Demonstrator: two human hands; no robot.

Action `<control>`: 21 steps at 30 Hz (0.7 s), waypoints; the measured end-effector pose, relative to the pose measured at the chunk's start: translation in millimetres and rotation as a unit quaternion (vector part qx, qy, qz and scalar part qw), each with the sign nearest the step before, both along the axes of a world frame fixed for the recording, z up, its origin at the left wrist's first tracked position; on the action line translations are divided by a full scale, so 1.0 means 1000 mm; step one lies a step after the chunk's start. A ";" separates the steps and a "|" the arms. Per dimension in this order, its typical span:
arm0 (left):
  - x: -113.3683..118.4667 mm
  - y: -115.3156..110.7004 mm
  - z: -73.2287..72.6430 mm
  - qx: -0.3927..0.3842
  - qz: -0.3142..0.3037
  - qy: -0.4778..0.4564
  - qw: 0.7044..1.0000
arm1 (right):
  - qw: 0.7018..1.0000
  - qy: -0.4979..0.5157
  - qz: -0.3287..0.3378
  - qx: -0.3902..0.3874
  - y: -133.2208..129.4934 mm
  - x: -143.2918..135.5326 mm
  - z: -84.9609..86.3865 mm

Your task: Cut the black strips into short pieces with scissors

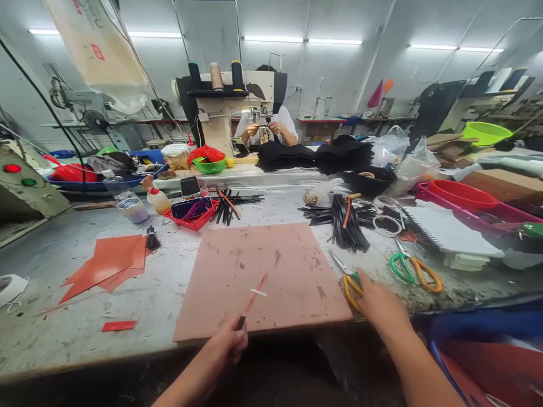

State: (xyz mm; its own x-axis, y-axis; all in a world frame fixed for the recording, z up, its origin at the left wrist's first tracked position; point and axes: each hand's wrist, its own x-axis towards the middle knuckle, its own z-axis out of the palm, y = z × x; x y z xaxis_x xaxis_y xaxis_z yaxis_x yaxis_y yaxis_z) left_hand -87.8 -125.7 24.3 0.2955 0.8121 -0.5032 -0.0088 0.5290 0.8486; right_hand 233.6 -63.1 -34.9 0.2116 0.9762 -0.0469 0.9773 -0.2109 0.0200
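Note:
My left hand (232, 339) is closed on a thin red strip (255, 294) at the near edge of a pink board (271, 260). The strip's dark end shows between my fingers, and a small white piece (258, 292) lies across its middle. At the board's right edge my right hand (375, 299) touches the green and yellow handles of scissors (352, 285), whose blades point away to the left. How far its fingers wrap the handles is hard to see.
Red sheets (114, 260) lie left. Black strips (348, 223), green and orange scissors (416, 268) and a notebook (449, 229) are right. Behind stand a red basket (195, 220) and a sewing machine (220, 118), with another person (288, 127) beyond.

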 end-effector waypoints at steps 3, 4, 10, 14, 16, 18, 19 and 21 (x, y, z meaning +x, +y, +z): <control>0.001 0.004 -0.005 0.004 -0.028 -0.027 0.999 | 0.998 0.034 -0.034 0.036 -0.003 0.004 -0.002; 0.001 0.006 -0.008 0.006 -0.038 -0.035 0.999 | 0.995 0.079 -0.046 0.048 -0.004 0.001 -0.001; 0.003 0.015 -0.021 0.057 -0.079 -0.009 0.995 | 0.824 0.558 0.100 -0.021 -0.019 -0.075 0.024; 0.009 0.019 -0.012 0.168 -0.134 0.081 0.973 | 0.679 0.714 0.144 -0.096 -0.025 -0.129 0.042; 0.012 0.019 -0.008 0.177 -0.151 0.090 0.968 | 0.659 0.729 0.152 -0.103 -0.025 -0.141 0.044; 0.015 0.019 -0.008 0.180 -0.148 0.107 0.966 | 0.661 0.727 0.159 -0.096 -0.023 -0.145 0.042; 0.016 0.018 -0.010 0.180 -0.142 0.129 0.965 | 0.666 0.723 0.161 -0.091 -0.021 -0.145 0.040; 0.015 0.016 -0.014 0.176 -0.121 0.192 0.958 | 0.681 0.711 0.160 -0.067 -0.014 -0.143 0.035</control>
